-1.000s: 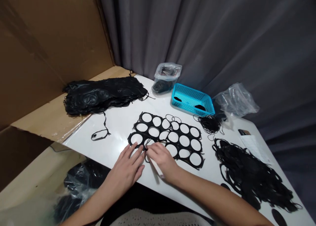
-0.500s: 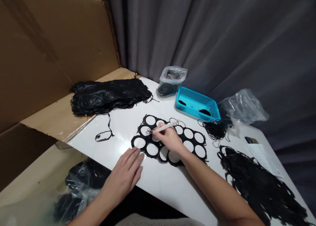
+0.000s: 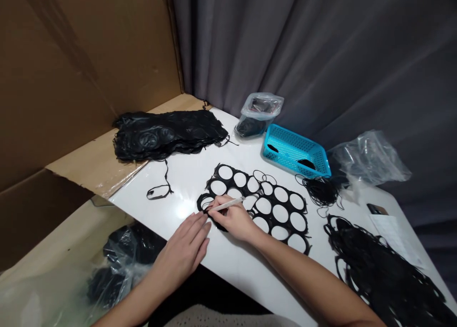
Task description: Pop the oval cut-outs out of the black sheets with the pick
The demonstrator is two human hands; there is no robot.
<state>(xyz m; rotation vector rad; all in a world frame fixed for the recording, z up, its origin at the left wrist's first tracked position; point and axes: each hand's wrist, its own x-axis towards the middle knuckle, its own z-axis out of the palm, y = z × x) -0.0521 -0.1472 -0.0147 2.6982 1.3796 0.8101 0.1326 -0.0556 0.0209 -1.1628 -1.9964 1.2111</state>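
Note:
A thin black sheet with rows of round holes (image 3: 272, 202) lies on the white table, its left end partly covered by my hands. My right hand (image 3: 233, 220) grips a slim white pen-like tool (image 3: 228, 203), its lower end at the left hole of the sheet. The tip is hidden by my fingers. My left hand (image 3: 187, 241) rests with fingers stretched out, their tips touching the sheet's near left edge beside my right fingertips.
Stacked black sheets (image 3: 167, 134) lie at the back left, beside a cardboard box (image 3: 89, 46). Behind the holed sheet stand a plastic bag (image 3: 259, 113) and a blue basket (image 3: 296, 151). Black rings (image 3: 321, 191) and a heap of black cut pieces (image 3: 385, 274) lie to the right.
My right hand has moved left and nearer with the tool, from the second row to the sheet's near left hole. The view has shifted slightly; my left hand stays at the sheet's edge.

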